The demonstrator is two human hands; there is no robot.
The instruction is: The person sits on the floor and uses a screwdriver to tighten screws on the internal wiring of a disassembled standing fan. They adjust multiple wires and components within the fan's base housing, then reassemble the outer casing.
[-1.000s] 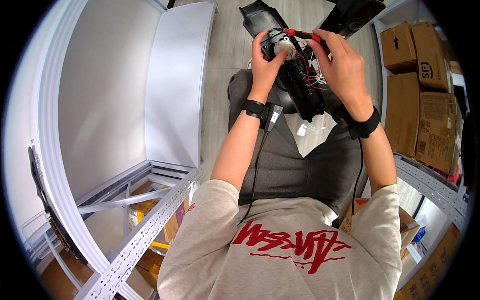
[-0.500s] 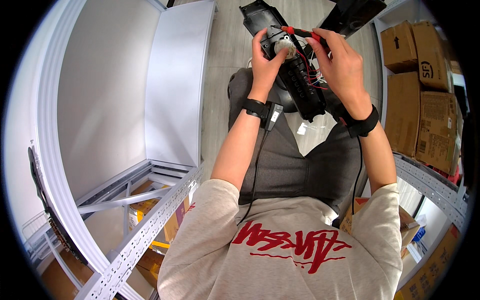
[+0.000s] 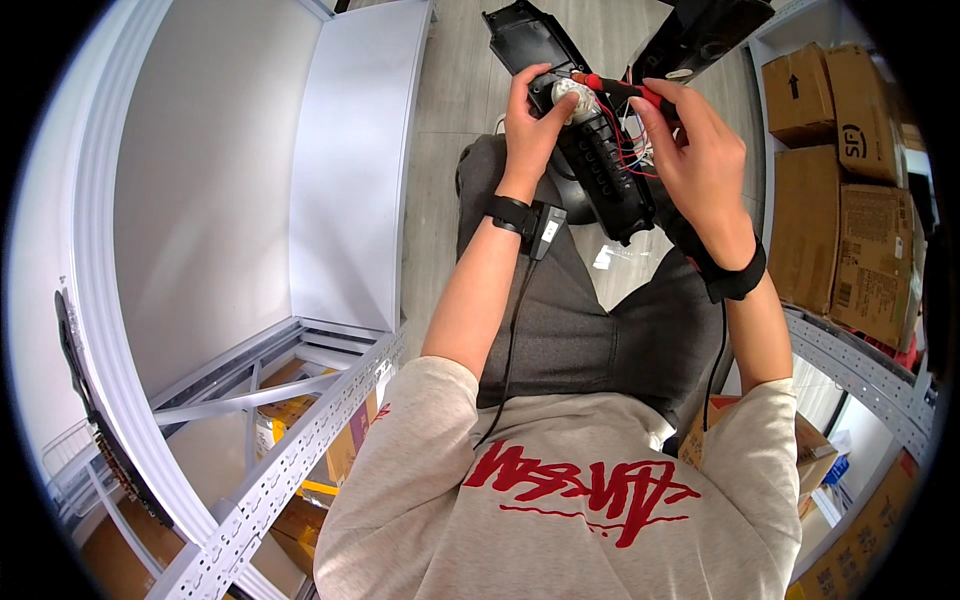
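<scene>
A long black plastic housing [image 3: 527, 42] slants across the space above my knees, and a round whitish motor-like part [image 3: 571, 98] sits at its middle. My left hand [image 3: 530, 128] grips the housing's left edge, fingers curled round it and the thumb pressed on the round part. Between the thumb and fingers of my right hand [image 3: 702, 160] is a red-and-black screwdriver [image 3: 622, 88]. Its shaft points left, its tip close to the round part and my left fingers; whether it touches is unclear. Thin red and white wires [image 3: 632, 150] hang beside the housing's right side.
Another black casing [image 3: 700, 40] stands on the floor beyond my right hand. Cardboard boxes [image 3: 805, 220] fill the shelf at right. A white panel [image 3: 350, 160] and a perforated metal shelf frame [image 3: 290, 455] stand at left. Black cables [image 3: 515, 340] run from both wristbands.
My right hand has shifted right and slightly nearer with the screwdriver, whose tip has come down closer to the round part. The housing has moved slightly right in my left hand.
</scene>
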